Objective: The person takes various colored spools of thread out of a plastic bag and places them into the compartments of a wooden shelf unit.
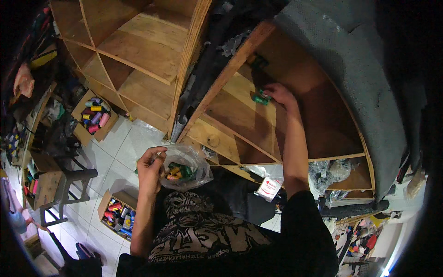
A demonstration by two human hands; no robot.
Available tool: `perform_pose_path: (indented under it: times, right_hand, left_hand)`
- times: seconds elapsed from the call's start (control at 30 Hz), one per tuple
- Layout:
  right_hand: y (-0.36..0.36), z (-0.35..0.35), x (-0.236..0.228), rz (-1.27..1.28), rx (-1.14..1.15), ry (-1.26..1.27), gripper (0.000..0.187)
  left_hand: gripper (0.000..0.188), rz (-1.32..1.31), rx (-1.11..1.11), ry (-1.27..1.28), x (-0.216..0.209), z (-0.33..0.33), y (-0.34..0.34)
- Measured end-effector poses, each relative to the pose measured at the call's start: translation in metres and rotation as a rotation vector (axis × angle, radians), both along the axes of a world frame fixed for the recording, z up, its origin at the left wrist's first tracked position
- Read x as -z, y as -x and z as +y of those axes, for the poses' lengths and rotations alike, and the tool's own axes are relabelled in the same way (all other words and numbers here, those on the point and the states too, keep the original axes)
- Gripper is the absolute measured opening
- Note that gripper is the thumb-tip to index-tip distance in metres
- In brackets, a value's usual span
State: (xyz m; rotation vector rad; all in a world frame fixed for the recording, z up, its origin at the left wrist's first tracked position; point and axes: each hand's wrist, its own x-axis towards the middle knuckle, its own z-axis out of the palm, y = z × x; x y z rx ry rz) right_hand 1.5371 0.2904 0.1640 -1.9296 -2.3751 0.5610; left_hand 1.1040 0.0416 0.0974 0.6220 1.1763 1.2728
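Head view: right hand [282, 96], at 2 o'clock from centre, has its fingers closed on green thread spools [260, 99] inside a wooden shelf unit [323, 131]; whether the shelf bears their weight cannot be determined. Left hand [150, 165], at 8 o'clock, is clenched on the rim of a clear plastic bag [198, 167] containing green and orange spools [175, 171]. Risks, as judged: a slipping grip could tip the thin bag, spilling spools toward the tiled floor [99, 159]; loosened right fingers could let round spools roll.
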Motion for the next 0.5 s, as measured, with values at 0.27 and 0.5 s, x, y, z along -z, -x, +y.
perform_pose_path:
  times: [0.27,0.5]
  right_hand:
    - [-0.039,0.092,0.073,-0.078,0.325,-0.666,0.041]
    - [-0.107,0.149,0.102,-0.408,0.155,-0.817,0.038]
  left_hand:
    - [0.012,0.028,-0.012,0.074,-0.013,-0.001,-0.003]
    - [0.012,0.055,-0.017,0.006,-0.004,-0.002,0.0]
